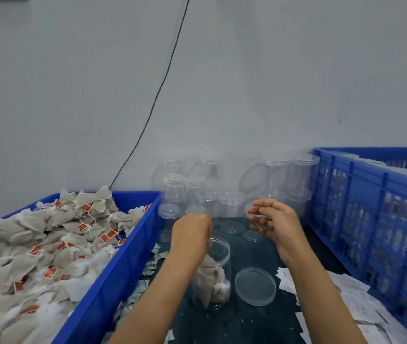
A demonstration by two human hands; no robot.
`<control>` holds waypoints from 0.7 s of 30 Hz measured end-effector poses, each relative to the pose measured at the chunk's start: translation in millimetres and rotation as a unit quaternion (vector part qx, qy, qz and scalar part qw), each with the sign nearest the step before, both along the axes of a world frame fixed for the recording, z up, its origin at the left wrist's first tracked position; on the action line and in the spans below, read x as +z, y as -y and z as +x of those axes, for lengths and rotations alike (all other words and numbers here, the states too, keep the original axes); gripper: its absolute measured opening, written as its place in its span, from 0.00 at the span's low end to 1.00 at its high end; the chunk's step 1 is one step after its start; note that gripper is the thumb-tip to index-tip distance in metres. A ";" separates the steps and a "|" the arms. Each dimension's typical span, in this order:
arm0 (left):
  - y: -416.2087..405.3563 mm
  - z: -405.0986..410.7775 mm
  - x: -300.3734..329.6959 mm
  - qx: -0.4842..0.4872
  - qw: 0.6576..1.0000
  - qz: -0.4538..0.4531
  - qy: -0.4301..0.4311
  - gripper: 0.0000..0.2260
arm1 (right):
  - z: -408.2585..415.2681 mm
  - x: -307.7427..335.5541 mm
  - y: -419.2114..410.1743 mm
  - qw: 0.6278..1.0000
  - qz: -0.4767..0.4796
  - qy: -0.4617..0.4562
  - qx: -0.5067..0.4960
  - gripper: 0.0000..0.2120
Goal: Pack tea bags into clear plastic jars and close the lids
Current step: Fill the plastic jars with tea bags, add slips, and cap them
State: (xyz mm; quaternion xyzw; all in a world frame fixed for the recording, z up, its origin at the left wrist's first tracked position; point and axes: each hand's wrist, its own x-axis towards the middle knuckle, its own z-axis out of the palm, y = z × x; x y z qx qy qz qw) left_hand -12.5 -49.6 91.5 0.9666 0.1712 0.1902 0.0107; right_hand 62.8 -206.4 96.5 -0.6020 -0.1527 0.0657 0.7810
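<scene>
My left hand (192, 229) hangs over the mouth of the open jar (213, 271) standing on the dark table (247, 324) in front of me, knuckles toward me; the fingers curl down to the jar's rim, and I cannot tell whether they pinch anything. The jar is upright with a few tea bags (212, 281) lying in its lower half. Its loose lid (255, 286) lies flat on the table just right of it, not touching. My right hand (275, 220) is raised farther back, fingers loosely spread around a small clear lid (255, 211), which I hold lightly at its edge. Behind both hands a cluster of empty clear jars (224, 184) with lids stands against the wall, and two more lids lie flat on the table near them. On my left the blue tray (113, 276) is heaped with tea bags bearing red tags. On my right stands a blue lattice crate (371, 209), with paper slips (341, 291) scattered at its foot
</scene>
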 end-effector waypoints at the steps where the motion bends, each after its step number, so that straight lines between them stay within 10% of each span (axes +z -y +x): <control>1: 1.2 3.6 -2.7 -0.003 0.999 0.018 -0.033 0.06 | -0.4 -0.6 -1.6 1.000 -0.006 0.005 0.000 0.10; 11: -6.3 1.0 -1.9 -0.127 0.980 -0.134 -0.080 0.11 | 3.2 -2.1 -1.3 0.997 -0.067 0.038 0.010 0.11; 21: -10.4 -38.6 -48.5 -0.146 0.912 -0.291 0.250 0.06 | 28.6 -21.1 31.2 0.981 -0.193 0.012 -0.034 0.10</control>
